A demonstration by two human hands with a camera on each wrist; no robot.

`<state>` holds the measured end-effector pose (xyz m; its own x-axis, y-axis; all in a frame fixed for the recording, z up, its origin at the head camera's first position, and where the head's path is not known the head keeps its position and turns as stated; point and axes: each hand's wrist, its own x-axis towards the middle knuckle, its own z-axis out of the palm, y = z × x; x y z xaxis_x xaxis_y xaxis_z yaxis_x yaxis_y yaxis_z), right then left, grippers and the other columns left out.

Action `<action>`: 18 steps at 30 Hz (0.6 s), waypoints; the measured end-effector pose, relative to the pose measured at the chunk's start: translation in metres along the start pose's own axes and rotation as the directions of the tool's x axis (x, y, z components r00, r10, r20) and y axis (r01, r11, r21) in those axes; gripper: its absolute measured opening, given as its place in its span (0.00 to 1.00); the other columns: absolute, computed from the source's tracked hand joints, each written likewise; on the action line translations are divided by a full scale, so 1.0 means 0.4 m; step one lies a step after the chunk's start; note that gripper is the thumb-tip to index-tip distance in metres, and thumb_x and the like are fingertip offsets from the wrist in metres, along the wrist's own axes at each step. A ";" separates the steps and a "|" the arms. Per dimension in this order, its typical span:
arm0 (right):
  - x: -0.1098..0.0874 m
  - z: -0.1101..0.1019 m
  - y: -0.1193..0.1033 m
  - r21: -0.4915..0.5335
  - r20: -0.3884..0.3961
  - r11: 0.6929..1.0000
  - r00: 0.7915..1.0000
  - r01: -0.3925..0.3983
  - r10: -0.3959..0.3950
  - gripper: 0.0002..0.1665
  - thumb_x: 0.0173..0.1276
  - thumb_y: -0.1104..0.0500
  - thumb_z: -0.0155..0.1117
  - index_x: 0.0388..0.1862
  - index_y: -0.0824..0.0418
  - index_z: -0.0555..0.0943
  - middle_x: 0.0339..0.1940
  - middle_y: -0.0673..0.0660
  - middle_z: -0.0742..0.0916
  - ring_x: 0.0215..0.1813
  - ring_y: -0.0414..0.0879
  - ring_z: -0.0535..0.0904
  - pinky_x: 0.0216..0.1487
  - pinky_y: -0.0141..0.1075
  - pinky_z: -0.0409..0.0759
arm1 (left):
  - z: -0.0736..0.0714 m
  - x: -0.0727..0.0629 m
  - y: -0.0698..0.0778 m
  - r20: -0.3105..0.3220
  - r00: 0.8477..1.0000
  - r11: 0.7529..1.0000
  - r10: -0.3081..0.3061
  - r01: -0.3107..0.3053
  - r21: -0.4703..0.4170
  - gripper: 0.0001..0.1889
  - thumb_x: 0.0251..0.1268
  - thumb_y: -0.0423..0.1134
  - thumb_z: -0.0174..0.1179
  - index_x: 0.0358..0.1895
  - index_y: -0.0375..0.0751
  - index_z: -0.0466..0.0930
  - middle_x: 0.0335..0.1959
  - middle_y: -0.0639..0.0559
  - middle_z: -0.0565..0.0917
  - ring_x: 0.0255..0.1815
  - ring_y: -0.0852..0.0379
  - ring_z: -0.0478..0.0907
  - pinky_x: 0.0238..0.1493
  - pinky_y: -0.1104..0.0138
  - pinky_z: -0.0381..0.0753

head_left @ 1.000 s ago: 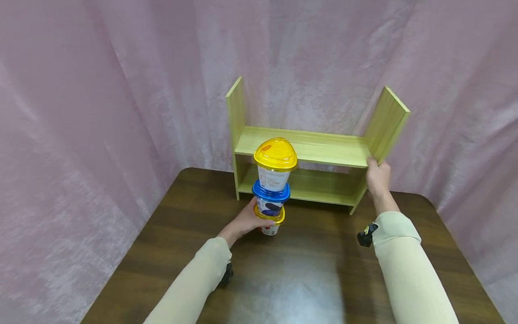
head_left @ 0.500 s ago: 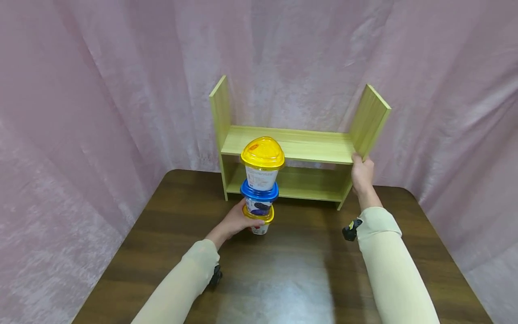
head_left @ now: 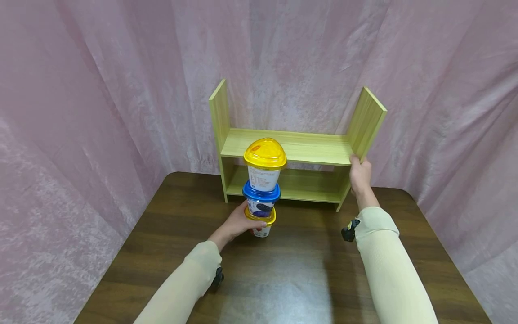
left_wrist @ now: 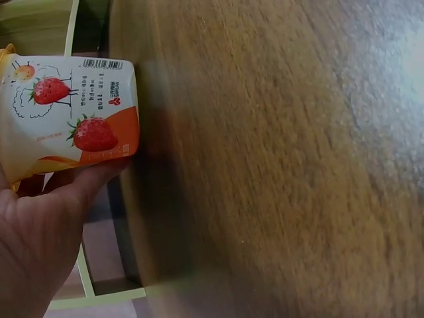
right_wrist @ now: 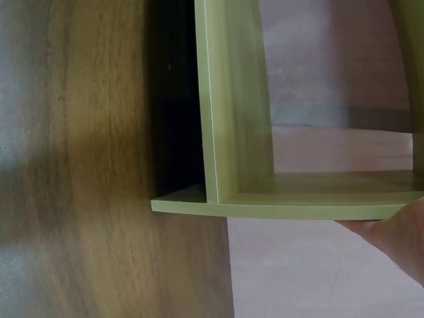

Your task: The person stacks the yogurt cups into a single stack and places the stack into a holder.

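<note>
Head view, near to far: two pale sleeves [head_left: 394, 265], each with a black device [head_left: 349, 231] worn at the wrist, are extended over a dark wood-grain table [head_left: 283, 279].

Left hand [head_left: 238, 221]: curled; the lowest tub [head_left: 264, 231] is pinched between thumb and fingers, the thumb being laid across its front near the rim of its yellow lid. Strawberries and a barcode are printed on its white wall, as shown by the left wrist view; its base is left uncovered below the grip. Whether the table is touched by that base cannot be told.

Middle tub [head_left: 261, 208]: blue-lidded, marked with a dark berry; carried on the lowest tub, just above the grip.

Top tub [head_left: 263, 179]: white, closed by a domed yellow lid; borne on the blue lid, well above the thumb.

Right hand [head_left: 360, 174]: closed about the front edge of a side panel [head_left: 368, 119], beside the upper board; its fingers are partly hidden.

Shelf unit [head_left: 313, 148]: pale wood, placed behind the tubs.

Pink curtain [head_left: 121, 67]: hung behind all.
</note>
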<state>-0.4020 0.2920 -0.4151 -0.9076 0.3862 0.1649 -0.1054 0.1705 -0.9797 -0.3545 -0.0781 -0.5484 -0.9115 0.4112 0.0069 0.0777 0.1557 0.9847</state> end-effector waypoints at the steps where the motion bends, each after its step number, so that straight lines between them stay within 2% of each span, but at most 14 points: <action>1: 0.000 -0.001 0.002 0.003 -0.003 1.000 1.000 0.003 -0.003 0.32 0.81 0.51 0.43 0.79 0.62 0.63 0.78 0.61 0.66 0.79 0.49 0.55 0.77 0.38 0.51 | 0.000 0.000 0.003 0.004 1.000 1.000 -0.005 0.005 -0.002 0.40 0.57 0.38 0.77 0.72 0.46 0.66 0.59 0.48 0.81 0.56 0.48 0.79 0.62 0.49 0.76; 8: 0.002 -0.002 0.009 0.018 -0.004 1.000 1.000 0.020 -0.020 0.31 0.82 0.51 0.43 0.78 0.62 0.63 0.78 0.61 0.66 0.79 0.49 0.55 0.77 0.37 0.51 | 0.002 -0.002 0.022 0.005 0.999 0.999 0.036 -0.036 0.027 0.37 0.57 0.42 0.77 0.70 0.50 0.69 0.58 0.49 0.82 0.56 0.48 0.79 0.62 0.49 0.76; 18: 0.005 -0.002 0.012 0.029 0.001 0.999 1.000 0.019 -0.019 0.32 0.81 0.51 0.44 0.78 0.63 0.64 0.79 0.62 0.66 0.78 0.49 0.56 0.78 0.38 0.51 | -0.001 0.005 0.057 0.011 0.998 0.996 0.060 -0.061 0.064 0.37 0.56 0.45 0.78 0.69 0.52 0.69 0.57 0.52 0.82 0.55 0.49 0.80 0.61 0.48 0.77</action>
<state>-0.4041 0.2941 -0.4193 -0.9057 0.3823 0.1830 -0.1342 0.1510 -0.9794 -0.3547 -0.0743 -0.5260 -0.9007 0.4296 0.0645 0.1590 0.1878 0.9692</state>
